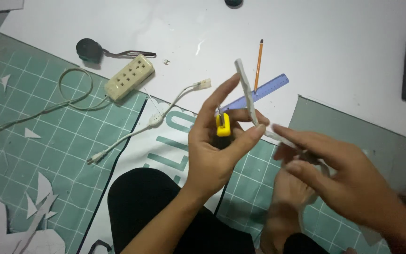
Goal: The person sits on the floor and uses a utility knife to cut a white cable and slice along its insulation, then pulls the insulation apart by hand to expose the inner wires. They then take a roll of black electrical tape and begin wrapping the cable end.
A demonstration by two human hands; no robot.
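At the centre of the frame the left hand [212,150] is raised palm-up, its thumb and fingers closed around a small yellow utility knife [222,125], whose short metal tip points upward just above the yellow body. The same hand's fingertips also pinch a narrow white strip [246,91], which stands almost upright and rises from the fingers toward the upper middle of the frame. The strip's lower end bends to the right and runs into the right hand [339,174], which comes in from the lower right with its fingers stretched flat along the strip and its thumb beneath, lightly gripping it. The two hands are close together, nearly touching at the fingertips, with the knife just left of the strip.

Behind the hands, on a large white sheet [334,51], lie a blue ruler [259,91] and an orange pencil [258,66], partly hidden by the strip. In the upper left sits a cream power strip [130,77] with its cord looping over the green cutting mat [34,141], beside a black round object [89,49]. A white cable [156,120] with small connectors crosses the middle left. White paper scraps [34,211] lie at the lower left. A dark-clad knee [142,197] fills the lower centre.
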